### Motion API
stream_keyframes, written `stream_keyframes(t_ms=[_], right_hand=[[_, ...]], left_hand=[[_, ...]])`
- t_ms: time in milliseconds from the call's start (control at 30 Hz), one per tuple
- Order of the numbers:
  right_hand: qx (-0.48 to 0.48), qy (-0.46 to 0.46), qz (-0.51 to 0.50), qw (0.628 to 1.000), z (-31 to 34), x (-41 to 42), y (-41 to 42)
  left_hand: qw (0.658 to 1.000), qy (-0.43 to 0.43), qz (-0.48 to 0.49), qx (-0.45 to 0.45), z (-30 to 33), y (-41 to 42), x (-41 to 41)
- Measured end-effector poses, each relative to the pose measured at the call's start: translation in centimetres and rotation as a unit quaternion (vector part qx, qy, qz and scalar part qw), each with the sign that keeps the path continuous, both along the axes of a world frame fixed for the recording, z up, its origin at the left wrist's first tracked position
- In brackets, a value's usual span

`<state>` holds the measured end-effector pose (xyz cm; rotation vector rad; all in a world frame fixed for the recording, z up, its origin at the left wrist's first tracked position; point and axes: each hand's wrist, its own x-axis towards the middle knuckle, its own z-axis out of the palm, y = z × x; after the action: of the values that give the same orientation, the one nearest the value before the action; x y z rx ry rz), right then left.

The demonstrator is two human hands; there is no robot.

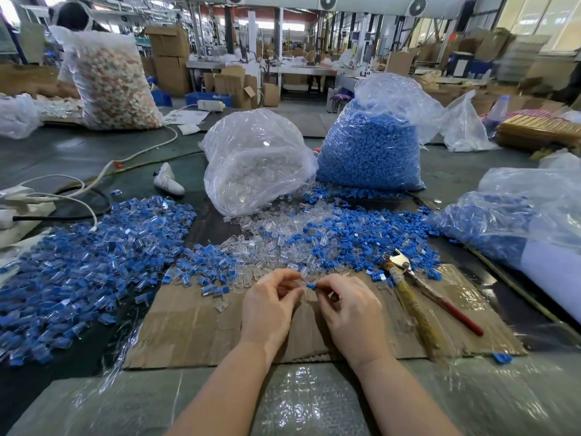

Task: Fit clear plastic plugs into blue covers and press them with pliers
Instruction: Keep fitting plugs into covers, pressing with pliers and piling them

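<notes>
My left hand (270,305) pinches a clear plastic plug (299,286) between thumb and fingers over the cardboard sheet (188,328). Facing it, my right hand (349,306) grips a small blue cover (311,285) at its fingertips; the two parts almost touch. The pliers (408,278) lie on the cardboard to the right of my hands, with a tape-wrapped handle and a red one. Just beyond my hands spreads a loose mix of clear plugs and blue covers (314,234). A large heap of joined blue-and-clear pieces (94,259) lies to the left.
A bag of clear plugs (254,158) and a bag of blue covers (371,143) stand behind the loose pile. Another bag with blue parts (515,221) lies at right. White cables and a power strip (19,202) lie at left. Bubble wrap (298,404) covers the near edge.
</notes>
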<state>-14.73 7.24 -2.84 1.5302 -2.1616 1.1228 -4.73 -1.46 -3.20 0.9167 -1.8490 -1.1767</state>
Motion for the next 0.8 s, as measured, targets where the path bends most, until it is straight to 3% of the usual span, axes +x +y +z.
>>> stream_keyframes(t_ms=[400, 667, 800], right_hand=[[0.061, -0.045, -0.001, 0.997, -0.21, 0.22, -0.25], [0.056, -0.103, 0.0, 0.993, 0.1, 0.17, -0.16], [0.052, -0.108, 0.009, 0.993, 0.06, 0.12, -0.14]], left_hand=[[1.0, 0.009, -0.014, 0.024, -0.06, -0.12, 0.0], [0.997, -0.034, -0.058, -0.032, -0.17, 0.08, 0.09], [0.998, -0.02, -0.065, -0.007, -0.1, -0.04, 0.01]])
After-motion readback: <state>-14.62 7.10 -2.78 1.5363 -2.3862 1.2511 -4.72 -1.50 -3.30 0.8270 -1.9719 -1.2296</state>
